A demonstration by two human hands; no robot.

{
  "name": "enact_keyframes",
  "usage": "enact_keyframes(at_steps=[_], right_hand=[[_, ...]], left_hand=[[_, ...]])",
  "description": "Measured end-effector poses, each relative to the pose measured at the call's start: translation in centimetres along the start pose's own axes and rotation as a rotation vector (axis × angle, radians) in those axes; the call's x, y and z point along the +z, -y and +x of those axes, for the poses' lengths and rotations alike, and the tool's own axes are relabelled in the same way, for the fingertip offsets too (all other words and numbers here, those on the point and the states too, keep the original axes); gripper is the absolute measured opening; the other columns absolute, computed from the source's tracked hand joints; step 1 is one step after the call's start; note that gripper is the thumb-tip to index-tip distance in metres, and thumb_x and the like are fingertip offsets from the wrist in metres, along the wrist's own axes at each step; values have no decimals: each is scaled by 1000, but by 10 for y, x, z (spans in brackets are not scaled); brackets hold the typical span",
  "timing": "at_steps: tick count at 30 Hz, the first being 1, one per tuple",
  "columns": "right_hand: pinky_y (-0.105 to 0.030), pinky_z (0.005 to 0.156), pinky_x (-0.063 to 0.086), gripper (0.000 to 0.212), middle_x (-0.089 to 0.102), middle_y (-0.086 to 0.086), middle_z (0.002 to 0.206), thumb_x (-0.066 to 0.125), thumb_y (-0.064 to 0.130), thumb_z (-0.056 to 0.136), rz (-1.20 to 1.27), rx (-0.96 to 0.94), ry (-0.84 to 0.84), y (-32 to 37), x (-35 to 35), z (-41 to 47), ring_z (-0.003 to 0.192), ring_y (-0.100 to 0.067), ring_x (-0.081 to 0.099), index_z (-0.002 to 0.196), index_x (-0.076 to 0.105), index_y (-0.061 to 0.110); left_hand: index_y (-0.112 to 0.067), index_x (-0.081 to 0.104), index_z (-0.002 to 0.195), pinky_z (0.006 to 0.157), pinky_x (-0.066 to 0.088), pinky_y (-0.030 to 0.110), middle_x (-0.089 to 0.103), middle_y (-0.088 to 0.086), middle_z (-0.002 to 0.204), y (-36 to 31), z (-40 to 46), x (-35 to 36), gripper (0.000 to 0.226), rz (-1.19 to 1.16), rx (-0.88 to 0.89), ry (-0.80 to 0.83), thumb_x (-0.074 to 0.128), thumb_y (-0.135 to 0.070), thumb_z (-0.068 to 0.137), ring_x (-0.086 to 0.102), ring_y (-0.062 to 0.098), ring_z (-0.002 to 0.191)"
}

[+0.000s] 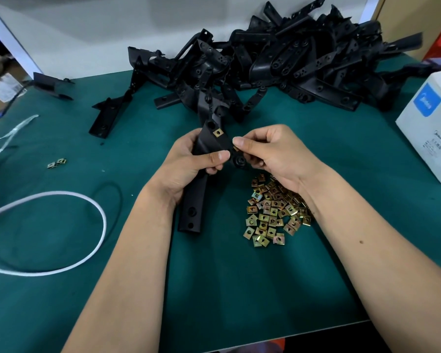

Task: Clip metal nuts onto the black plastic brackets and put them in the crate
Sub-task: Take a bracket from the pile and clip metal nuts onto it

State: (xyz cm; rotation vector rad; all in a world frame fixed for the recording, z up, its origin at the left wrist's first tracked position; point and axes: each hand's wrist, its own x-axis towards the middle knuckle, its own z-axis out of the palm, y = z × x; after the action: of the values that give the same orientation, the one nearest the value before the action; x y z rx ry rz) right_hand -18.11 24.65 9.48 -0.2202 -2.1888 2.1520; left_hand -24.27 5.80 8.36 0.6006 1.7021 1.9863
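Observation:
My left hand (189, 161) grips a long black plastic bracket (196, 200) at its bend, above the green table. One brass-coloured metal nut (217, 133) sits clipped on the bracket's upper edge. My right hand (270, 154) pinches a second nut (235, 148) against the bracket's right edge, mostly hidden by the fingers. A loose pile of nuts (273, 215) lies on the mat just under my right wrist. A big heap of black brackets (278, 70) fills the back of the table. No crate is in view.
Two stray nuts (56, 163) lie at the left. A white cord loop (61, 233) and a thin black cable (112, 200) lie front left. A white carton (430, 133) stands at the right edge. Single brackets (107, 118) lie back left.

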Motion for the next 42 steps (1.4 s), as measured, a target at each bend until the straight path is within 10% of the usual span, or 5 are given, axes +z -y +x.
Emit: enact_keyframes(at_steps=[33,42], right_hand=[[-33,67,50,32,70,-4,76,64,35,101,-68,-164,-100,-8,10,2,73,-16,63,85,77,10],[-17,67,48,17,73,3,79,84,25,84,-419,-386,-159,-5,22,-5,72,-11,67,92,72,16]], left_hand=[[-6,60,102,53,47,21,68,2,76,5,4,10,28,-29,17,-231,79,3,84,58,11,61],[-12,65,101,82,57,37,68,12,98,0,2,12,6,-331,32,-309,60,-15,102,66,22,86]])
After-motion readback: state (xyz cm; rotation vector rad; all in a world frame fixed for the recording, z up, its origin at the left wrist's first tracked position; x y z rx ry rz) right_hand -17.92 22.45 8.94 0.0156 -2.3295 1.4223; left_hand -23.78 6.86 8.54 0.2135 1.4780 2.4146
